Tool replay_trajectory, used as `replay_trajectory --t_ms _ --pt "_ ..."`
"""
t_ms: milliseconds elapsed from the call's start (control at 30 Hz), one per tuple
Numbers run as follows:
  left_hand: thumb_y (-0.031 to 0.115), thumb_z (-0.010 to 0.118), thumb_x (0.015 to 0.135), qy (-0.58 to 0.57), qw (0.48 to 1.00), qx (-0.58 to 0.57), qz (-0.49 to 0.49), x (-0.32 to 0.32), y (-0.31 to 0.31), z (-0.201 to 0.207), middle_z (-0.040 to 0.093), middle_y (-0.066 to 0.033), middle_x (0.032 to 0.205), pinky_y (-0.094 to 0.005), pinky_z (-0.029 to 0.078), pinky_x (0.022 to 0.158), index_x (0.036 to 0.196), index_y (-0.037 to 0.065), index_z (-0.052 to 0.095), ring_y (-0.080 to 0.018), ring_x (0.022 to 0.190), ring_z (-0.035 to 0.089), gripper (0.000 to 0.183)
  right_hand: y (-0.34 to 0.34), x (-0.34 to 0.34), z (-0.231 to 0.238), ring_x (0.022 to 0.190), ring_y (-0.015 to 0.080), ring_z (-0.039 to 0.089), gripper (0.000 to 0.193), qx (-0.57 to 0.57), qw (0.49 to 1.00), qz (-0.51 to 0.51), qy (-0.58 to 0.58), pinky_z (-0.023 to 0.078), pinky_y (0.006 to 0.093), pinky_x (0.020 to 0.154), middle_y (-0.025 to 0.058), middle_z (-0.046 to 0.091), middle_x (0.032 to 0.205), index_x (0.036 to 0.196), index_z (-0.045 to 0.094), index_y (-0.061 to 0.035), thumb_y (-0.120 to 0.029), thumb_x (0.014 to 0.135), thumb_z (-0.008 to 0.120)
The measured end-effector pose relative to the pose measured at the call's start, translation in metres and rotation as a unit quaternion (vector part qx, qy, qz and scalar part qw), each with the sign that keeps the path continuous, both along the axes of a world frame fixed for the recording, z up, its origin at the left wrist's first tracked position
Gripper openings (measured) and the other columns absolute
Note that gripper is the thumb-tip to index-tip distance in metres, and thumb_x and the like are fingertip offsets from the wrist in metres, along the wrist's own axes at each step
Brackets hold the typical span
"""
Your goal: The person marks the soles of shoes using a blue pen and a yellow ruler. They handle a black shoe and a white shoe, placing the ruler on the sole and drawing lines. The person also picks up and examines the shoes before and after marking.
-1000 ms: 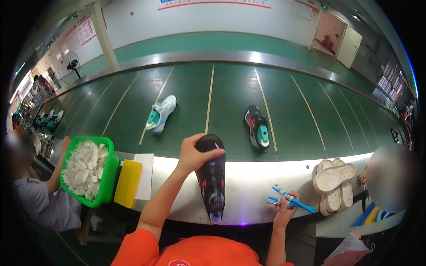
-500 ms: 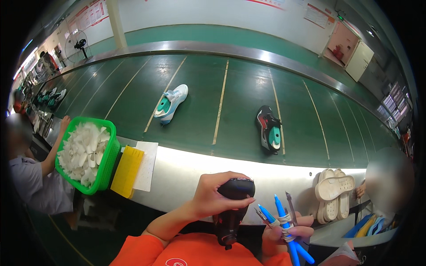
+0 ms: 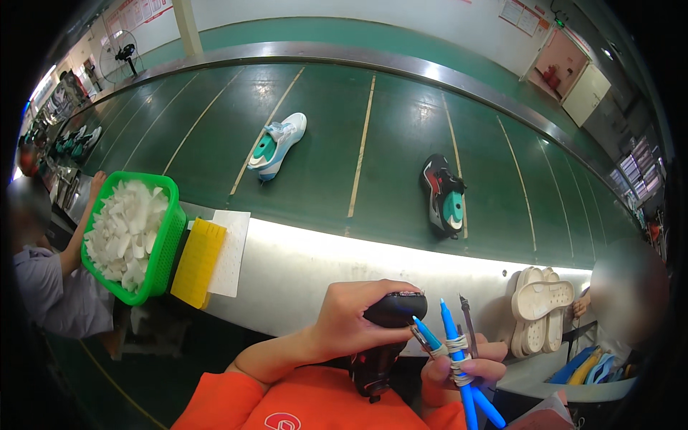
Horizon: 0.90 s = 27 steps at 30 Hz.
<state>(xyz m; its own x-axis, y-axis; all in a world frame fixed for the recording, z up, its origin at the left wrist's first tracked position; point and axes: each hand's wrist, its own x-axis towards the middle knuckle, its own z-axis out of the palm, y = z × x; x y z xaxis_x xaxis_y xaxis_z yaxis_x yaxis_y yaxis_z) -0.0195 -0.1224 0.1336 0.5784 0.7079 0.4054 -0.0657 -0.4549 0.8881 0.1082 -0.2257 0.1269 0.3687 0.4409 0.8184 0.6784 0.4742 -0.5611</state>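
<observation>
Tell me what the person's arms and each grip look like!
The left sleeve is orange and short, leaving the forearm bare. The right sleeve is orange too. The left grip and right grip wear no gloves, and no watch shows.

no lettering is readable: wall posters (image 3: 136, 13) at upper left, the notice (image 3: 519, 16) and green sign (image 3: 560, 23) near the doorway (image 3: 557, 61), and the emblem (image 3: 282, 421) on the orange shirt (image 3: 315, 393) are too small or unclear.
</observation>
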Motion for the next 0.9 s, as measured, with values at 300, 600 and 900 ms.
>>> replay_trajectory --t_ms 300,600,900 --pt "0.01 0.082 0.061 -0.006 0.999 0.036 0.009 0.001 0.001 -0.002 0.068 -0.0109 0.091 -0.0244 0.052 0.072 0.098 0.0 0.064 -0.0173 0.079 0.067 0.043 0.0 -0.003 -0.001 0.046 0.0143 0.042 0.037 0.017 0.999 -0.032 0.006 0.032 0.0245 0.042 0.0049 0.038 0.075 0.086 0.035 -0.0141 -0.032 0.079 0.067" --pt "0.011 0.082 0.061 0.003 0.999 0.041 0.004 0.0 -0.001 -0.001 0.068 -0.0114 0.091 -0.0247 0.052 0.071 0.099 0.0 0.064 -0.0188 0.079 0.067 0.043 0.002 -0.004 -0.002 0.044 0.0134 0.046 0.04 0.036 0.999 -0.03 0.027 0.035 0.0221 0.039 0.0051 0.038 0.076 0.086 0.035 -0.0124 -0.034 0.079 0.067" --pt "0.013 0.079 0.063 -0.027 0.995 0.09 0.013 0.004 -0.003 -0.007 0.066 -0.0106 0.083 -0.0279 0.052 0.062 0.1 0.006 0.063 -0.0236 0.07 0.066 0.041 -0.002 -0.004 -0.011 0.045 0.0143 0.05 0.041 0.058 0.993 -0.083 0.056 0.041 0.0227 0.038 0.0059 0.039 0.078 0.087 0.035 -0.0111 -0.033 0.078 0.068"
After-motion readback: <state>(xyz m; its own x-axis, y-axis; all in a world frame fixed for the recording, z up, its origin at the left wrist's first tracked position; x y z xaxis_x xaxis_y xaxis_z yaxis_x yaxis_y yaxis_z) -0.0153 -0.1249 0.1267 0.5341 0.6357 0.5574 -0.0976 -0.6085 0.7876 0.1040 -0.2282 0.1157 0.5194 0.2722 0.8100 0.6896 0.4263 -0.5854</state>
